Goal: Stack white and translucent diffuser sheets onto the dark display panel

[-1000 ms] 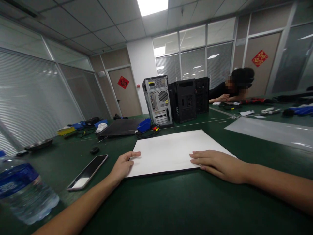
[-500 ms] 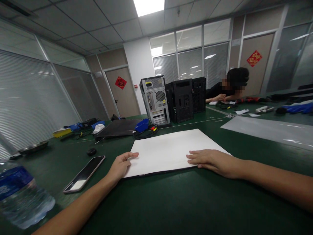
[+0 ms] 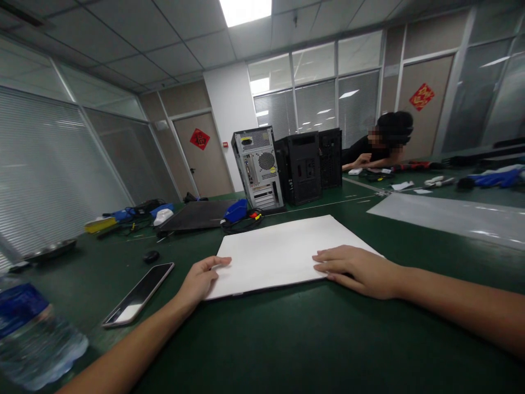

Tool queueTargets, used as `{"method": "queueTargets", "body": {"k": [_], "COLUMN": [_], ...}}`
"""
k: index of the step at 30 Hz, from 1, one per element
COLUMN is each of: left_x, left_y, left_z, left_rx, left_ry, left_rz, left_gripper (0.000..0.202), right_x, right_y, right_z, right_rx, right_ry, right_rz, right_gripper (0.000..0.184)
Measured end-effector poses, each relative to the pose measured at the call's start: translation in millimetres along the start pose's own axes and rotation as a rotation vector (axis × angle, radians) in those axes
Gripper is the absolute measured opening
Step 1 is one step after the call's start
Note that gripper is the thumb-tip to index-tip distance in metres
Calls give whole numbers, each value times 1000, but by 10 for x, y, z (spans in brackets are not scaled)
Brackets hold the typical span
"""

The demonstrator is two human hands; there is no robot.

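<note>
A flat white sheet [image 3: 270, 251] with a thin dark border along its edges lies on the green table in front of me. My left hand [image 3: 202, 279] rests at its left edge, with a finger stretched out over the white surface and the other fingers partly hidden. On the right side of the sheet lies my right hand [image 3: 361, 272], palm down with its fingers extended. Neither hand has visibly lifted the sheet.
Left of me are a phone [image 3: 138, 295], a water bottle [image 3: 36, 336] and a small black object [image 3: 151, 256]. Computer cases [image 3: 259, 169] stand behind the sheet. A translucent sheet [image 3: 447, 219] lies at right. Across the table leans another person [image 3: 388, 139].
The view has shifted slightly, so the background sits a little further left. Both hands keep nearly the same place on the white sheet.
</note>
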State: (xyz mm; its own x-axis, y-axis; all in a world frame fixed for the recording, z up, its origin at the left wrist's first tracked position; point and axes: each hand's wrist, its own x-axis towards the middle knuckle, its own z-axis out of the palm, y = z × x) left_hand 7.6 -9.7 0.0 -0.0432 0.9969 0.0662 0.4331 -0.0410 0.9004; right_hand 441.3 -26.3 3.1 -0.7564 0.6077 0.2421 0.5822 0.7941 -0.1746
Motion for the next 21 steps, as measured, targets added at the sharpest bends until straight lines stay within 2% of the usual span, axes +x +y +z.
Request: {"method": "queueTargets", "body": {"k": [8,11,13,16,18,21], "left_x": [-28,-44,-52,-50,-34,7], "left_y": [39,58,66,56,29,-37], "left_z": [21,24,23,16,7,-10], "left_rx": [-12,-6,-4,11,21,40], "left_ry": [15,15,7,5,0,-8], "left_rz": [-3,1,-2,-1,13,28], "left_gripper": [35,34,34,33,33,34], "right_x": [-7,16,24,-74,-266,-695], "right_y": [-25,78,273,757,1139,1661], "right_z": [-37,-40,-65,-171,-277,-427], "right_rx": [16,24,-42,-262,-380,-449], "right_ry": [-33,-4,38,96,131,177], "right_rz": [5,21,83,297,511,787], "right_gripper": [44,43,44,48,53,63]}}
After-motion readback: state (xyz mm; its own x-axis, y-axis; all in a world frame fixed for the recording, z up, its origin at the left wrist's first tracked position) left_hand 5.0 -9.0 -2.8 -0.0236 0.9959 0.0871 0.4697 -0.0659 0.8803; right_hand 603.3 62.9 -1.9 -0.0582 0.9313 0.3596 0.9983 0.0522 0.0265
